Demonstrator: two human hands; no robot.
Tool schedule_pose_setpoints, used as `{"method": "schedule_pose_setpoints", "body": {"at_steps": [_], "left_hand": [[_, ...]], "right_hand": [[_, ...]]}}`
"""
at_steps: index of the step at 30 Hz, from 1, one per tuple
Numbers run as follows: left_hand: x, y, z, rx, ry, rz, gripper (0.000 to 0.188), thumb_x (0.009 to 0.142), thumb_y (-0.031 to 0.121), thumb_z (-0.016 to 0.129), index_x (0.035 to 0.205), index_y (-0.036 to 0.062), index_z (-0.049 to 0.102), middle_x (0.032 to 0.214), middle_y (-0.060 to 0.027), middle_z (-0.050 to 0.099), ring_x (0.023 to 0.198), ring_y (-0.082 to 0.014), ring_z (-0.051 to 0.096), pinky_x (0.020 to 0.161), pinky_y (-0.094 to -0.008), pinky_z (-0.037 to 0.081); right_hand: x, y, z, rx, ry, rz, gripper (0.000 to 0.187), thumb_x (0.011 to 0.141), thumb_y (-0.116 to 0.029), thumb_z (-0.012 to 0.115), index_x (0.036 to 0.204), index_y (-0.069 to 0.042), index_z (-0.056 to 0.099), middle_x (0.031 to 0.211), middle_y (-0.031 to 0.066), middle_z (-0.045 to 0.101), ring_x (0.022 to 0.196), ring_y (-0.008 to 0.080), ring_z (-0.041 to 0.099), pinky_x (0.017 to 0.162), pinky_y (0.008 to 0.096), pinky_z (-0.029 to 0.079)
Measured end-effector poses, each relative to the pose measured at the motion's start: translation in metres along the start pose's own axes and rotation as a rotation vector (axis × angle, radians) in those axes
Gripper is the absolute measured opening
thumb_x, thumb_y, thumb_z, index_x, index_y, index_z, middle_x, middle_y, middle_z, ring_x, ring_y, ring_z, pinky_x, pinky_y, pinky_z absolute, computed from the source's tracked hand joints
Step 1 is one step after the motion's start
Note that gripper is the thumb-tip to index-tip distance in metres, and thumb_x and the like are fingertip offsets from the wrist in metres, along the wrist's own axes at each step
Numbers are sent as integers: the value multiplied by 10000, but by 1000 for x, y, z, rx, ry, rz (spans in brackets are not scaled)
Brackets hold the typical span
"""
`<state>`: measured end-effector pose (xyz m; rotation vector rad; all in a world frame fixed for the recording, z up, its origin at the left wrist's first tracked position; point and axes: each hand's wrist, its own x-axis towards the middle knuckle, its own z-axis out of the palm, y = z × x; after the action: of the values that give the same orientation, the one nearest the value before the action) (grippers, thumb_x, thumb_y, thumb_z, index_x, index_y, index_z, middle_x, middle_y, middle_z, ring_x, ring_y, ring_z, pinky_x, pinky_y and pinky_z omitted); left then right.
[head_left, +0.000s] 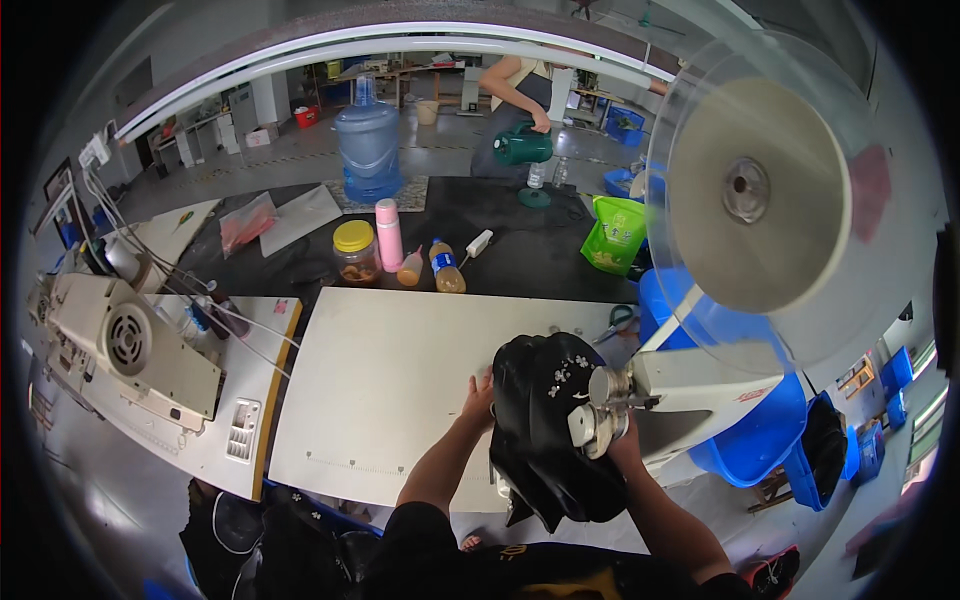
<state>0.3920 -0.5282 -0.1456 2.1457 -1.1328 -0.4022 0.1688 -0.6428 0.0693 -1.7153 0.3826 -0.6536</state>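
Observation:
A shiny black leather-like bag piece [545, 440] with small silver flower ornaments drapes over the working end of a white machine [700, 385]. The machine's round metal rollers [605, 405] sit against its right side. My left hand [480, 402] holds the left edge of the piece, its fingers partly behind the black material. On the other side, my right hand [627, 450] grips the right edge close under the rollers; most of its fingers are hidden by the machine head and the piece.
A large clear reel [760, 190] rises above the machine. The white tabletop [380, 390] lies to the left, with scissors [618, 318] near the rollers. Bottles, a yellow-lidded jar [357, 252] and a green pouch [615, 235] stand beyond. Another person [515, 100] holds a green kettle [522, 145].

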Motion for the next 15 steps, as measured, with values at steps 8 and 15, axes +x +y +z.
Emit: {"method": "schedule_pose_setpoints", "body": {"at_steps": [8, 15], "left_hand": [[61, -3, 12, -122, -193, 58, 560, 852, 326, 480, 1356, 126, 341, 1401, -130, 284, 1301, -312, 214, 1036, -510, 201], [-29, -12, 28, 46, -15, -60, 550, 848, 332, 490, 1335, 109, 363, 1352, -145, 341, 1244, -316, 290, 1002, -486, 255]], "right_hand": [[-2, 9, -8, -351, -5, -6, 355, 717, -137, 671, 1039, -9, 595, 1006, 167, 629, 957, 303, 601, 818, 375, 455], [6, -6, -3, -107, -118, 167, 259, 854, -166, 554, 1042, 5, 599, 961, 64, 633, 885, 127, 543, 784, 299, 445]]}}
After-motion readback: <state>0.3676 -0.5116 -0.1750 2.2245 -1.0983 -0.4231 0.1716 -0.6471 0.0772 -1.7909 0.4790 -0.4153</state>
